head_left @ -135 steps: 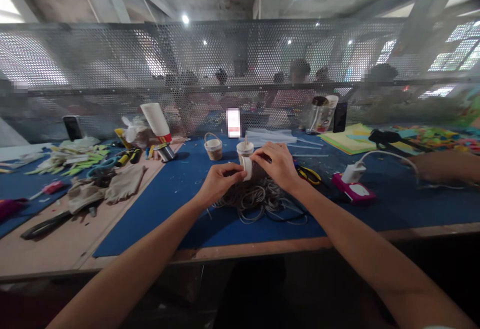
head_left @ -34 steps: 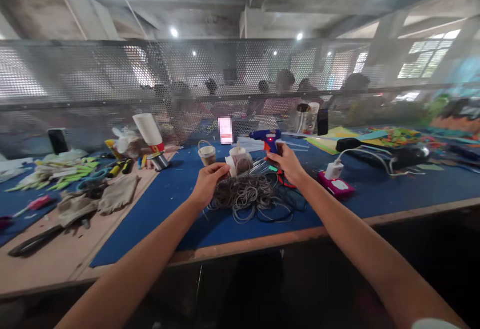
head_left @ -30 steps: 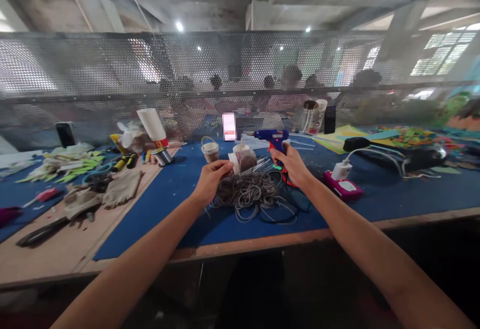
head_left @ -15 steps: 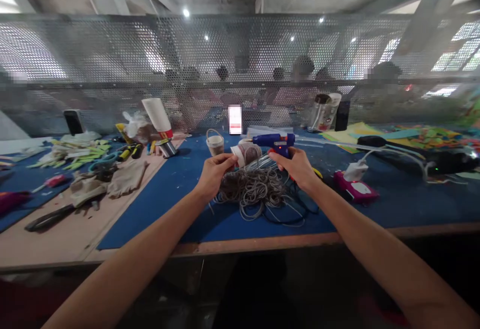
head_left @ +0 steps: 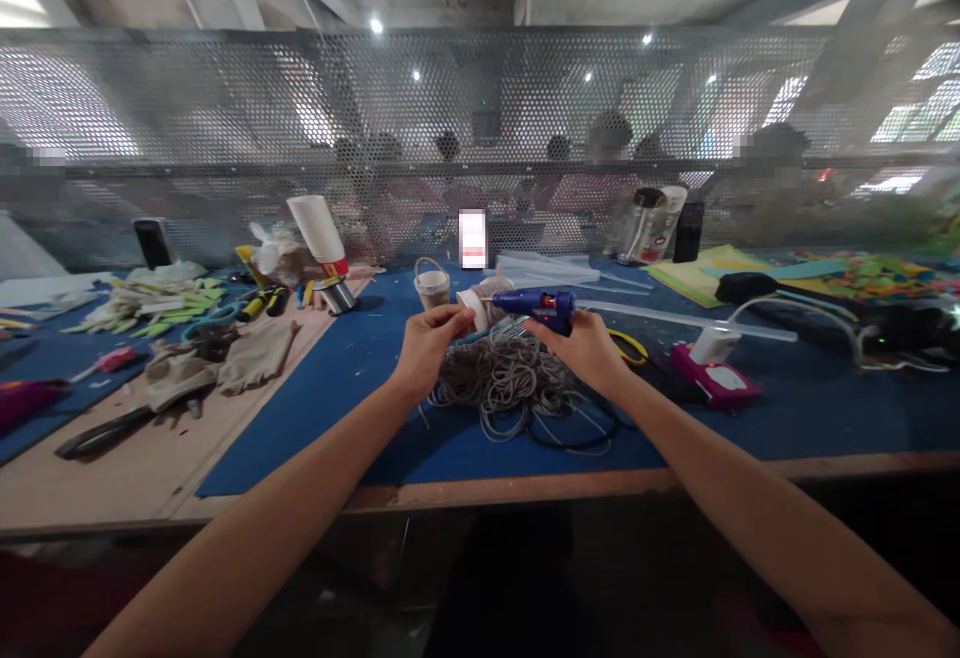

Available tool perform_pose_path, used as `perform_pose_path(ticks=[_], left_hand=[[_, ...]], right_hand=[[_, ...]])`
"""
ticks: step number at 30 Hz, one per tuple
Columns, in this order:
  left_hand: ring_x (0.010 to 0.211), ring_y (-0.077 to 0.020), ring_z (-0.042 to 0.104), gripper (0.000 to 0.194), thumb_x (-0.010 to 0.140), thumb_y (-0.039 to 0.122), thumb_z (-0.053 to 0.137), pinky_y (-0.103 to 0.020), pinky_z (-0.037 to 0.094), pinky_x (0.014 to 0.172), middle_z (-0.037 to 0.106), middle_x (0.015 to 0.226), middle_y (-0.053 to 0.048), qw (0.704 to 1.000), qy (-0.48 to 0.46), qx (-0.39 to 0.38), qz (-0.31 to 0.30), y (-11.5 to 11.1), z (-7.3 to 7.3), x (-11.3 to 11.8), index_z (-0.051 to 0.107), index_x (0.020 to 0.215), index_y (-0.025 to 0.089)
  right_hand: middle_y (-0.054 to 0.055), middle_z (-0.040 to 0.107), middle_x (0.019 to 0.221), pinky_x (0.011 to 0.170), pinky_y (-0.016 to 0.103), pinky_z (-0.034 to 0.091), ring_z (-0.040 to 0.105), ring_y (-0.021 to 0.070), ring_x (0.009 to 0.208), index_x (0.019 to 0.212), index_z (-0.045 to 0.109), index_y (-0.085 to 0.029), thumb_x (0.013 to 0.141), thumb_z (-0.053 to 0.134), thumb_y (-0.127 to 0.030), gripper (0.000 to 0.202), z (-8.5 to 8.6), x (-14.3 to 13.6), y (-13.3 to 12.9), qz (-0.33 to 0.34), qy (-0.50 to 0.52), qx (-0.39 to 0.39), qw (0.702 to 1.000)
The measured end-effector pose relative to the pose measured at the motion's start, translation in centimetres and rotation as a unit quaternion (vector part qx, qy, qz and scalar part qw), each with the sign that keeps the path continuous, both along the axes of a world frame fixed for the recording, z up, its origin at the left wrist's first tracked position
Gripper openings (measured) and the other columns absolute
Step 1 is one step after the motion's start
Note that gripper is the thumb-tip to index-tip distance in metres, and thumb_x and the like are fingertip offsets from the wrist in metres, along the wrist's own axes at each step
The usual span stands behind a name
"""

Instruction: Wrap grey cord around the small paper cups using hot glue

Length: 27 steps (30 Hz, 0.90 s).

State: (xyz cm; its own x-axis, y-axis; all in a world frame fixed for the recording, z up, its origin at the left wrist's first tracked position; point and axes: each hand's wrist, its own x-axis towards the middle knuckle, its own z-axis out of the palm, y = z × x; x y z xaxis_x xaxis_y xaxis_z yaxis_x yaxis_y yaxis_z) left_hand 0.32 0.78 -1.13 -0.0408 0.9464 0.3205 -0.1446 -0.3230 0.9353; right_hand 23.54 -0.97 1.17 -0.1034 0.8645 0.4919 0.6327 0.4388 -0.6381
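a blue glue gun point(head_left: 531, 306), its long axis nearly level, points left at a tilted, white-ended cup point(head_left: 471, 312). the right hand point(head_left: 589, 346) is wrapped around the gun; the left hand point(head_left: 426, 343) pinches the cup. tangled grey cord point(head_left: 517, 388) lies below on the table point(head_left: 300, 428); a handled basket point(head_left: 433, 290) stands just behind.

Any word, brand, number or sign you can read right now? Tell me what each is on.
No text can be read.
Glue gun in the right hand: side markings too small.
Phone with lit screen: pixelated.
Red band under the paper cups: marks blurred.
White cup beside the dark-lidded bottle: print too small.
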Motion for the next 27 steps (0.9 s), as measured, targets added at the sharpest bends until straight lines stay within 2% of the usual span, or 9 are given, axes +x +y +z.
perform_pose_path(ticks=[3,10,15,27], left_hand=[[0.070,-0.0124,0.060,0.025,0.072,0.039,0.082,-0.026,0.048,0.072,0.071,0.075,-0.002,1.000,0.014,0.011,0.014,0.0,-0.1,-0.1,0.079,0.083,0.016],[0.070,-0.0134,0.061,0.025,0.073,0.040,0.081,-0.027,0.049,0.072,0.071,0.074,-0.003,0.998,0.035,0.023,0.037,0.0,0.1,0.0,0.079,0.083,0.017],[0.070,-0.0139,0.061,0.026,0.073,0.041,0.081,-0.028,0.049,0.072,0.071,0.073,-0.003,0.998,0.045,0.028,0.041,-0.1,0.2,0.0,0.079,0.082,0.017],[0.070,-0.0153,0.062,0.030,0.071,0.044,0.081,-0.030,0.049,0.073,0.071,0.074,-0.004,0.997,0.048,0.021,0.049,-0.1,0.3,0.0,0.078,0.082,0.017]], right_hand=[[0.004,0.066,0.056,0.060,0.029,0.045,0.068,0.0236,0.066,0.070,0.070,-0.020,0.084,0.064,-0.055,0.038,-0.4,0.1,0.2,-0.006,-0.028,0.024,0.999],[0.004,0.067,0.059,0.061,0.030,0.045,0.068,0.0236,0.065,0.078,0.073,-0.020,0.086,0.060,-0.060,0.043,-1.1,0.3,0.8,-0.009,-0.067,0.042,0.997],[0.006,0.072,0.070,0.067,0.031,0.047,0.070,0.0255,0.072,0.089,0.075,-0.019,0.087,0.060,-0.058,0.042,-1.2,0.3,0.9,-0.012,-0.082,0.057,0.995],[0.008,0.074,0.072,0.068,0.031,0.046,0.070,0.0262,0.073,0.089,0.076,-0.019,0.089,0.059,-0.057,0.042,-1.0,0.3,0.7,-0.027,-0.117,0.056,0.991]])
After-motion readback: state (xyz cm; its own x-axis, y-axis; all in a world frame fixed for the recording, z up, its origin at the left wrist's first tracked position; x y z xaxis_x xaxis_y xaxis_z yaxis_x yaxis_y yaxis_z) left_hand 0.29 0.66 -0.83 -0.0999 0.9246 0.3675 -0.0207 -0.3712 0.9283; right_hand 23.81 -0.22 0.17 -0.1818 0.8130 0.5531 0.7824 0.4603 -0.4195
